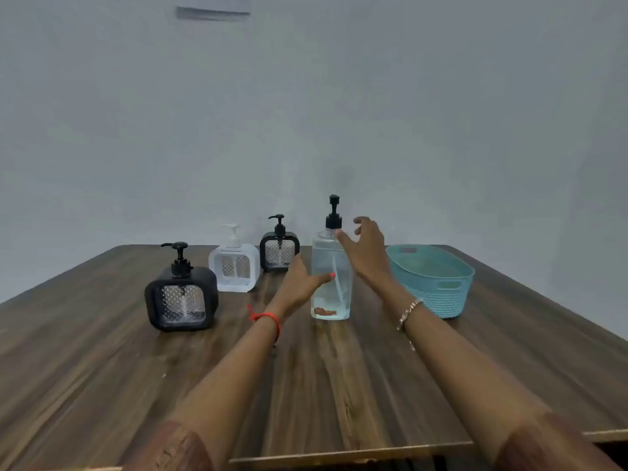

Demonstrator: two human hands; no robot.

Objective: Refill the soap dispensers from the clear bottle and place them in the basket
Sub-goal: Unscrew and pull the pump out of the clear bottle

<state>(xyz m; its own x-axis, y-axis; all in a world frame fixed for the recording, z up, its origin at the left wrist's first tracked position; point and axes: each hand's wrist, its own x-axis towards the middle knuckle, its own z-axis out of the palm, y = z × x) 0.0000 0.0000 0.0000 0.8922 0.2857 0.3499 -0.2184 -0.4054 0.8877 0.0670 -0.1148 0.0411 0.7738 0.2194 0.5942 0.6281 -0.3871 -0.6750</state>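
A tall clear bottle (331,283) with a black pump stands upright mid-table, holding clear liquid. My left hand (300,283) reaches its left side, fingers spread, thumb lying across the bottle's front. My right hand (367,248) hovers open at the bottle's shoulder, just right of the pump neck. Three square soap dispensers stand to the left: a black dispenser (181,297) nearest, a white dispenser (234,266) behind it, and a second black dispenser (279,251) at the back. A teal basket (438,290) sits right of the bottle.
The wooden table (339,375) runs to a plain grey wall behind the objects. Its near edge crosses the bottom of the view. Both forearms stretch across the middle of the table.
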